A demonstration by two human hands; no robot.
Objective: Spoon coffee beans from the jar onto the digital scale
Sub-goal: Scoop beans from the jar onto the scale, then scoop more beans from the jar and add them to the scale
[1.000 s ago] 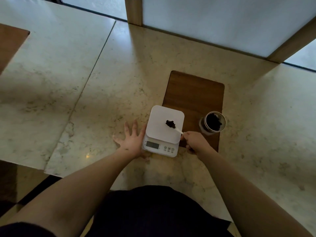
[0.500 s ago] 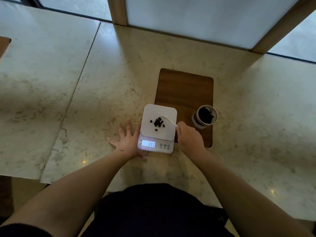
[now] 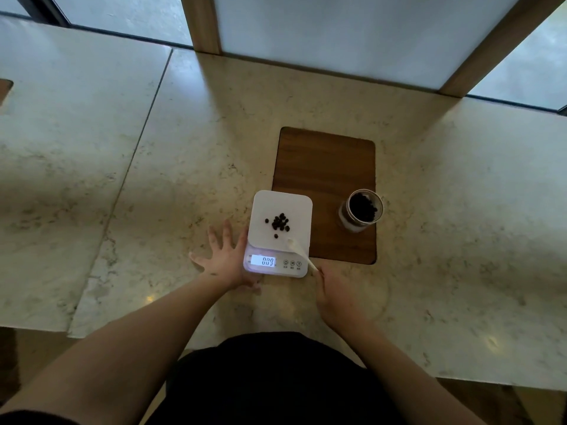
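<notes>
1. Head view, nearest: dark clothing (image 3: 276, 378) fills the 6 o'clock edge, with both bare forearms reaching up from it over the marble counter (image 3: 460, 240).
2. The left hand (image 3: 225, 260) lies flat on the counter, fingers spread apart, its thumb side touching the 9 o'clock edge of the digital scale (image 3: 277, 233).
3. The right hand (image 3: 333, 294) sits at the scale's 5 o'clock corner, fingers pinched on the handle of a white spoon (image 3: 299, 251); the spoon's bowl rests over the platform's near right corner and looks empty.
4. The scale's lit display (image 3: 263, 261) shows digits; three buttons sit at its 3 o'clock.
5. A small pile of coffee beans (image 3: 279, 223) lies mid-platform.
6. At the scale's 3 o'clock, apart from it, the open jar (image 3: 362, 210) stands on a wooden board (image 3: 325, 167), beans inside.
7. Farthest, at 12 o'clock, pale panels in wooden frames (image 3: 202, 23).
</notes>
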